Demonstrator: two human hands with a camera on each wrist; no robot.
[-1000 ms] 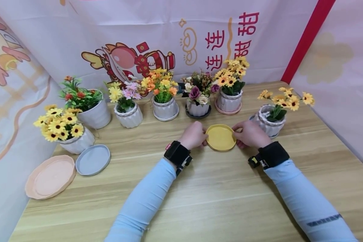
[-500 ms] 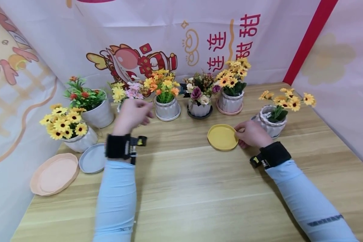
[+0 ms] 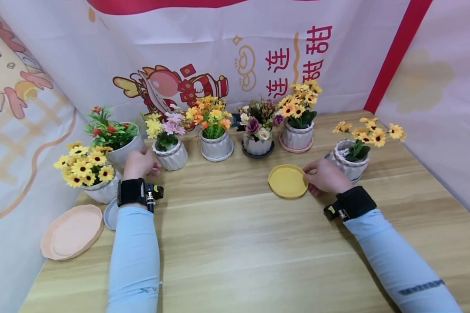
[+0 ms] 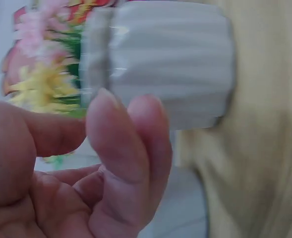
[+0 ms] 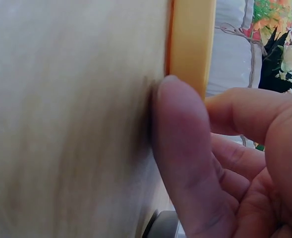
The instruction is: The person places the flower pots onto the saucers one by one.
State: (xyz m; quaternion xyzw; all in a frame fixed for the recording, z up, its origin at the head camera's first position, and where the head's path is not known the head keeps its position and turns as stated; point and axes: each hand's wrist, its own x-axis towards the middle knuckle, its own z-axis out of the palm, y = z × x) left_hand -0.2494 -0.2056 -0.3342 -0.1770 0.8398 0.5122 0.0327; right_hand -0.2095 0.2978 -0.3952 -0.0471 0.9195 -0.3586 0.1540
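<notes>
My right hand (image 3: 326, 175) pinches the right edge of a round yellow plant saucer (image 3: 288, 181) on the table; in the right wrist view a fingertip lies at the base of the saucer's yellow rim (image 5: 193, 44). My left hand (image 3: 140, 164) is at the left side of a white fluted flowerpot (image 3: 173, 157) with yellow and pink flowers. In the left wrist view its loosely bent fingers (image 4: 121, 148) overlap the pot's wall (image 4: 170, 59), with nothing between thumb and fingers. That pot stands straight on the table.
A larger white pot (image 3: 124, 152) and a yellow-flowered pot (image 3: 102, 189) stand at the left, near a pink saucer (image 3: 73, 232) and a partly hidden grey-blue saucer (image 3: 110, 215). Pots on saucers line the back, including a white saucer (image 3: 217, 155). Another yellow-flowered pot (image 3: 350, 161) stands right of my right hand.
My left hand has let go of the yellow saucer and moved left to beside the pink-and-yellow flowerpot. The right hand has stayed at the saucer's right edge.
</notes>
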